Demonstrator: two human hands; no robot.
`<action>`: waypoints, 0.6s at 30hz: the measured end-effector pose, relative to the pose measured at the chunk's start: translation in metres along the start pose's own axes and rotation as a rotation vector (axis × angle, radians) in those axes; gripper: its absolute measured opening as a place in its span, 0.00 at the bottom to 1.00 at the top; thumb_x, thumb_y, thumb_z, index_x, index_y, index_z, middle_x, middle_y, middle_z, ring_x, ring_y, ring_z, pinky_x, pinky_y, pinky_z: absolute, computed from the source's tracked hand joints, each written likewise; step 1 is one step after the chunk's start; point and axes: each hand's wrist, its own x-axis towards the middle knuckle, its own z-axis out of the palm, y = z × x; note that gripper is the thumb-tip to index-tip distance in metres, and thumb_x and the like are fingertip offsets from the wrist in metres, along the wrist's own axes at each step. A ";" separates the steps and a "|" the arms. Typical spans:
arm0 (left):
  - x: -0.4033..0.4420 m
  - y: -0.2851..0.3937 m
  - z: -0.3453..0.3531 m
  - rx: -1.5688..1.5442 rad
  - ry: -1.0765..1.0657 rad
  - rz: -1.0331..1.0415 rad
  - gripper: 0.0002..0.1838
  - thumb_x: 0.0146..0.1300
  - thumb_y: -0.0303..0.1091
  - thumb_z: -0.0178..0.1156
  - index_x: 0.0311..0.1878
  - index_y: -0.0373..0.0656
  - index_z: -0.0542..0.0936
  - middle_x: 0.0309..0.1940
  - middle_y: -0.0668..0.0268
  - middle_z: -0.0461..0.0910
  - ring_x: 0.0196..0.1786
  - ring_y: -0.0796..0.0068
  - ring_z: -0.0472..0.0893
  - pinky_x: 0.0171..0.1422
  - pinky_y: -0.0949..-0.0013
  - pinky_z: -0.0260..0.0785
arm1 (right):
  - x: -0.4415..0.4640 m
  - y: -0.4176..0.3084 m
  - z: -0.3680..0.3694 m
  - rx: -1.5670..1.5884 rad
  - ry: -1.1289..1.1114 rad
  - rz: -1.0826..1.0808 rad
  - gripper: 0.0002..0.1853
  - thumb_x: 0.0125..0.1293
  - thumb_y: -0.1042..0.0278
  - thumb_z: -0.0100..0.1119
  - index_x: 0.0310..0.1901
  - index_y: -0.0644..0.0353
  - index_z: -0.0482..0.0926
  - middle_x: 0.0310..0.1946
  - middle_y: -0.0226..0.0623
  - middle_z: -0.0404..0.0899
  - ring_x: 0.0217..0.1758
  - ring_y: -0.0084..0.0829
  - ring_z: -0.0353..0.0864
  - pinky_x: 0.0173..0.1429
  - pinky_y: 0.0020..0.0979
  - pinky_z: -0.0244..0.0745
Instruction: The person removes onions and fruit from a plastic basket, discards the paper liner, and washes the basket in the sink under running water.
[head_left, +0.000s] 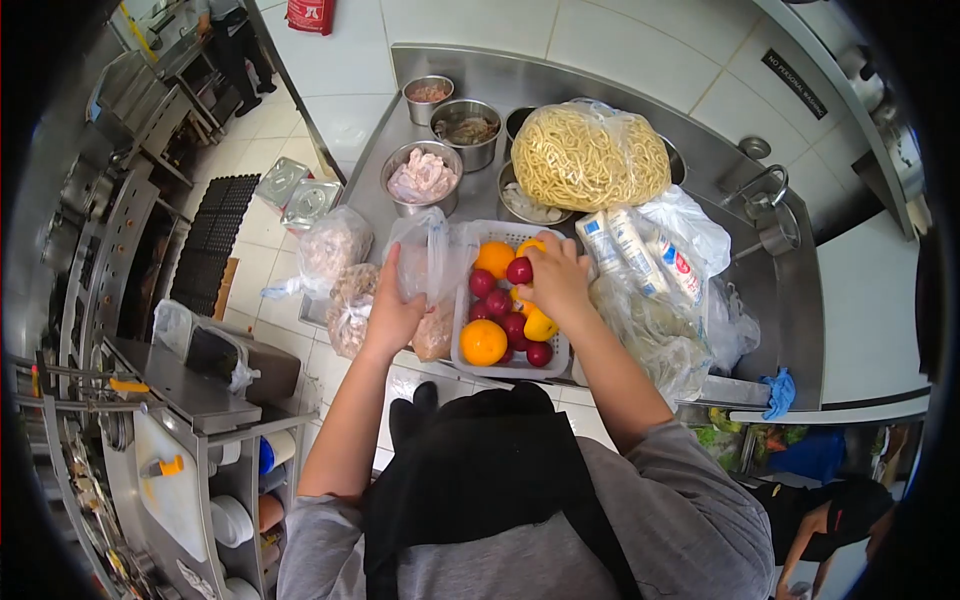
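Note:
A white perforated basket (463, 352) stands at the steel counter's front edge. In it lie several dark red plums (481, 284), oranges (484, 342) and a yellow fruit (541, 325). My right hand (556, 283) reaches into the basket from the right, its fingers closed around a red plum (519, 270). Left of the basket, my left hand (393, 312) grips the near side of a clear plastic container (422, 258). What is inside that container is hard to make out. Bags of pale meat (333, 245) sit just left of it.
Steel pots of raw meat (422, 178) and a big bag of noodles (590, 158) stand behind. White packets (640, 255) and plastic bags (655, 335) lie right, near a tap (768, 190). A person (235, 45) stands far left; another person (820, 520) bends at lower right.

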 end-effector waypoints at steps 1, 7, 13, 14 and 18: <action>0.005 -0.001 -0.003 0.077 -0.008 0.073 0.45 0.51 0.20 0.56 0.73 0.39 0.48 0.67 0.43 0.58 0.70 0.50 0.62 0.71 0.63 0.57 | 0.000 -0.006 -0.018 0.036 0.074 0.011 0.27 0.41 0.56 0.74 0.46 0.52 0.79 0.57 0.30 0.66 0.60 0.37 0.63 0.53 0.48 0.60; 0.028 0.060 -0.032 0.238 -0.166 0.270 0.47 0.52 0.20 0.56 0.74 0.41 0.46 0.69 0.44 0.57 0.72 0.50 0.59 0.72 0.63 0.55 | 0.032 -0.084 -0.067 0.207 0.244 -0.082 0.26 0.43 0.55 0.73 0.47 0.49 0.79 0.58 0.32 0.67 0.60 0.42 0.63 0.57 0.46 0.61; 0.051 0.075 -0.067 0.258 -0.411 0.446 0.47 0.53 0.20 0.56 0.75 0.42 0.45 0.71 0.46 0.54 0.74 0.52 0.56 0.73 0.65 0.53 | 0.050 -0.087 -0.026 0.446 0.318 0.000 0.27 0.44 0.49 0.73 0.47 0.50 0.80 0.63 0.37 0.65 0.63 0.45 0.63 0.64 0.46 0.60; 0.052 0.073 -0.072 0.283 -0.450 0.437 0.47 0.53 0.20 0.56 0.75 0.43 0.44 0.71 0.46 0.54 0.73 0.52 0.56 0.72 0.64 0.54 | 0.039 -0.077 -0.027 0.341 0.170 0.150 0.28 0.43 0.49 0.74 0.47 0.51 0.81 0.64 0.37 0.65 0.63 0.45 0.63 0.64 0.48 0.60; 0.052 0.076 -0.083 0.353 -0.577 0.440 0.47 0.53 0.19 0.57 0.75 0.47 0.46 0.71 0.46 0.55 0.73 0.50 0.57 0.73 0.62 0.52 | -0.003 -0.073 0.016 -0.088 -0.212 0.370 0.28 0.41 0.47 0.74 0.44 0.55 0.83 0.63 0.34 0.65 0.63 0.42 0.62 0.62 0.53 0.59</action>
